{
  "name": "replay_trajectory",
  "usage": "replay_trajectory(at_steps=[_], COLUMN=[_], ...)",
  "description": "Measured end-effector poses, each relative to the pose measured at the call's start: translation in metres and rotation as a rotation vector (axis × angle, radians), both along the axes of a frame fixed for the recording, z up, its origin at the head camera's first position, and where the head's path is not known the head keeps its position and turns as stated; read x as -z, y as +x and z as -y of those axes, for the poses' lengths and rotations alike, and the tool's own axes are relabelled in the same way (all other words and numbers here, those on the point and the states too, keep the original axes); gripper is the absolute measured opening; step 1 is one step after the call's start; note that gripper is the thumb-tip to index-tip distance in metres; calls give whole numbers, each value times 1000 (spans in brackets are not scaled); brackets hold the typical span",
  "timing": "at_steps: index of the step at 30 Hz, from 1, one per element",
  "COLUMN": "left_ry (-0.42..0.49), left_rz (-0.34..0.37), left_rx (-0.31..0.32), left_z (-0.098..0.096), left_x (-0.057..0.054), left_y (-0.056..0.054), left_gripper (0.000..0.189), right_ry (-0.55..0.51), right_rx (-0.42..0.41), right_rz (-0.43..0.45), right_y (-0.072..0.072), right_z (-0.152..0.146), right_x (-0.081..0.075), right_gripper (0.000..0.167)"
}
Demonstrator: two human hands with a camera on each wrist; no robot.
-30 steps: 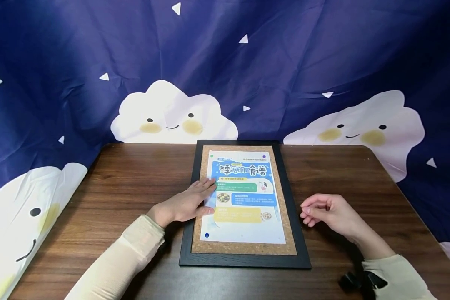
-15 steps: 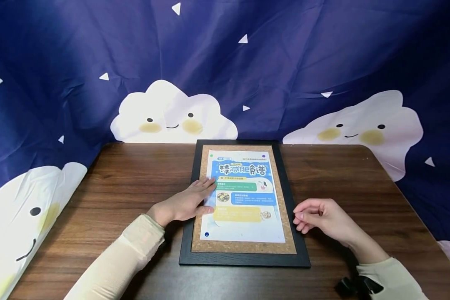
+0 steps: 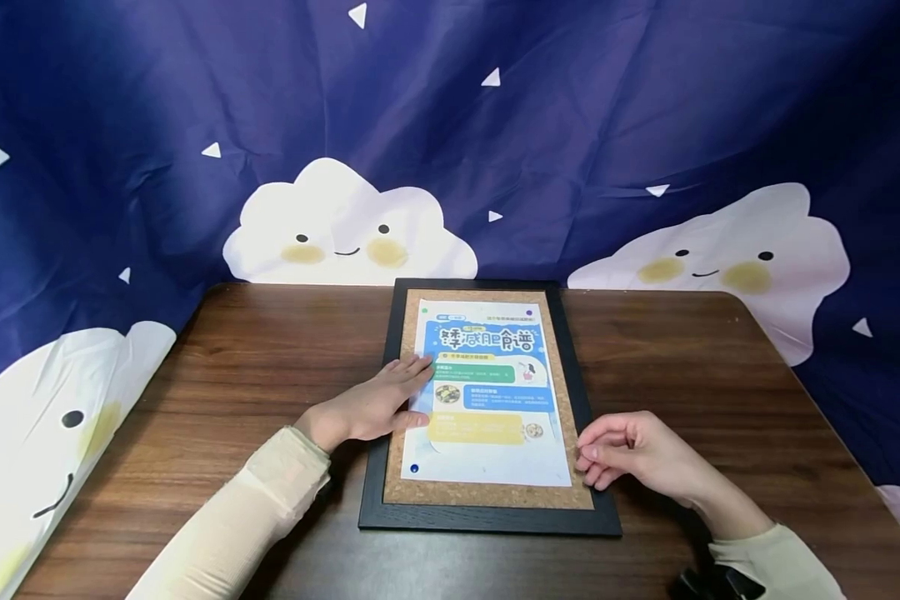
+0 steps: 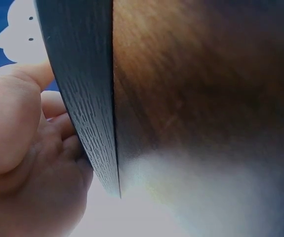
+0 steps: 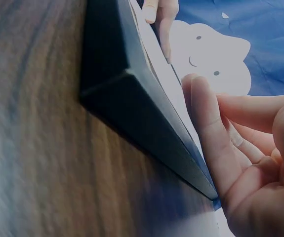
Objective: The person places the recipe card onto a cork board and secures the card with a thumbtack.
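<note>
A printed paper sheet (image 3: 487, 463) lies on a cork board (image 3: 487, 495) with a black frame (image 3: 487, 518). A green pushpin (image 3: 424, 311), a purple pushpin (image 3: 528, 313) and a dark blue pushpin (image 3: 414, 468) sit at three corners of the sheet. My left hand (image 3: 378, 404) rests with extended fingers across the frame's left side, its fingertips on the paper. Over the frame's lower right side is my right hand (image 3: 626, 450), thumb and index finger brought together near the sheet's lower right edge. Whether something small is between those fingertips is hidden.
The board lies flat on a dark brown wooden table (image 3: 270, 350). Behind the table hangs a dark blue curtain (image 3: 525, 142) with clouds and white triangles. A black device (image 3: 708, 583) sits at my right wrist.
My right hand has moved left and toward me, from the table beside the board to over the frame's right side. My left hand has stayed in place.
</note>
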State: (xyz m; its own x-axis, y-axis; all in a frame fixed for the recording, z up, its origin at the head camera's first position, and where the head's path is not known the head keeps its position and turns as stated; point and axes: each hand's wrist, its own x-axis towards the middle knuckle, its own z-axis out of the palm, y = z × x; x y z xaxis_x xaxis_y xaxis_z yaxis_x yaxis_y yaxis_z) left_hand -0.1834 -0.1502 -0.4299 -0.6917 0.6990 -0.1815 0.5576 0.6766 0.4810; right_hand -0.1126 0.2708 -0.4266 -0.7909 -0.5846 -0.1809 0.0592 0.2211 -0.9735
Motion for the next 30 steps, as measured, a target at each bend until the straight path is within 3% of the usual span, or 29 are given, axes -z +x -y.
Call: replay_trajectory(at_steps=[9, 21, 23, 30], left_ry=[22, 10, 32, 15], left_rz=[2, -7, -11, -7], left_rx=[8, 14, 24, 16], left_z=[0, -2, 1, -1], left_x=[3, 1, 5, 0], left_y=[-1, -2, -3, -1], left_gripper=[81, 81, 82, 81], right_ry=[-34, 68, 87, 155], right_rx=[-97, -88, -76, -39], right_rz=[86, 149, 162, 183], right_y=[5, 5, 5, 4], right_z=[16, 27, 30, 41], right_x=[6, 1, 1, -3], right_gripper=[25, 22, 21, 16])
